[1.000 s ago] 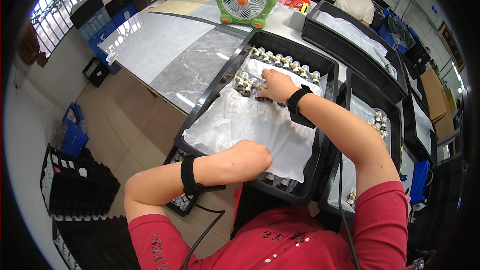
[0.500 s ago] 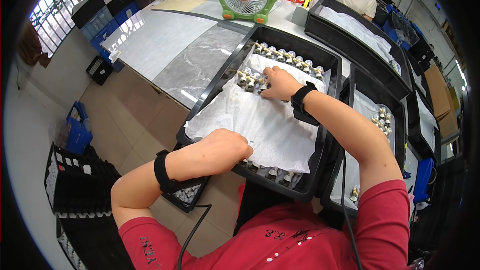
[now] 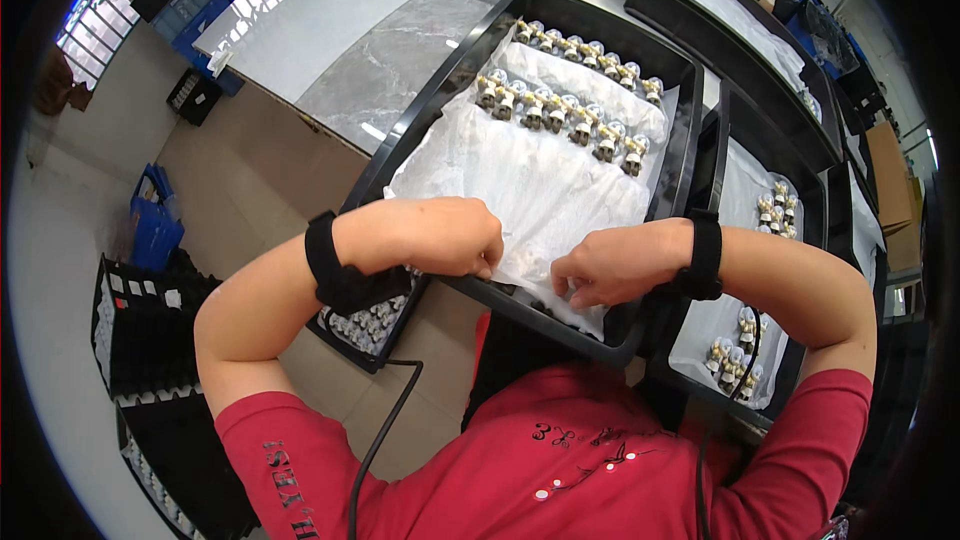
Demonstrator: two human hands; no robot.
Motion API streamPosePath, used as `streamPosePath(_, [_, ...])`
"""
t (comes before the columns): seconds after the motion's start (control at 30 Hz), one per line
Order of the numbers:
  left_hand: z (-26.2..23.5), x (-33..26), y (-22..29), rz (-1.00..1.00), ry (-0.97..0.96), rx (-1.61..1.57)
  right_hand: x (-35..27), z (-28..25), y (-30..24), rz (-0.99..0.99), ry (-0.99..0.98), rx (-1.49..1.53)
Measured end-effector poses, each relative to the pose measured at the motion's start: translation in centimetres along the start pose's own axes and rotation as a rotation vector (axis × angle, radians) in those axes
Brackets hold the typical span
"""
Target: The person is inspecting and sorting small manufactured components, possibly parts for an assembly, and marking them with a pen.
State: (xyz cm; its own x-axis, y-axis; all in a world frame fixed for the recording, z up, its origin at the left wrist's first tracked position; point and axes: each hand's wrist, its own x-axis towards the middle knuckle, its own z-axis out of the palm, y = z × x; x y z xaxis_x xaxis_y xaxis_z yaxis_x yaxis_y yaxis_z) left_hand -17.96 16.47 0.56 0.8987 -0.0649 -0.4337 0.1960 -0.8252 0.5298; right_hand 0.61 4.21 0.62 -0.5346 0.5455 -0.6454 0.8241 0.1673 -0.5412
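Grey-marbled desk surface [image 3: 390,65] stretches past the left edge of a black plastic tray [image 3: 615,350]. At the tray's near edge, the left hand [image 3: 462,235] curls, fingertips pinching the white paper sheet [image 3: 520,175]; the right hand [image 3: 628,262] is half curled on it, its grip unclear. Beyond them, toward the far edge, lie two rows of glass bulbs [image 3: 569,103]. Pulling the paper unevenly could tear it or tip the nearer row, and knocked glass might crack

Centre: wrinkled, matt paper [image 3: 530,180] in a smooth plastic tray [image 3: 418,120]; upper left, a glossy table [image 3: 320,30]; bottom, a cloth shirt [image 3: 500,440].
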Motion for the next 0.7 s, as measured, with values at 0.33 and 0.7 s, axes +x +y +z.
streamPosePath(0.33, [-2.2,-1.5,-1.6,-0.317,-0.188,-0.003,-0.5,1.9,-0.8,-0.073,-0.045,-0.181])
streamPosePath(0.7, [-2.3,-1.7,-1.4,-0.437,-0.193,0.064,-2.2,2.3,-1.7,-0.053,-0.032,-0.195])
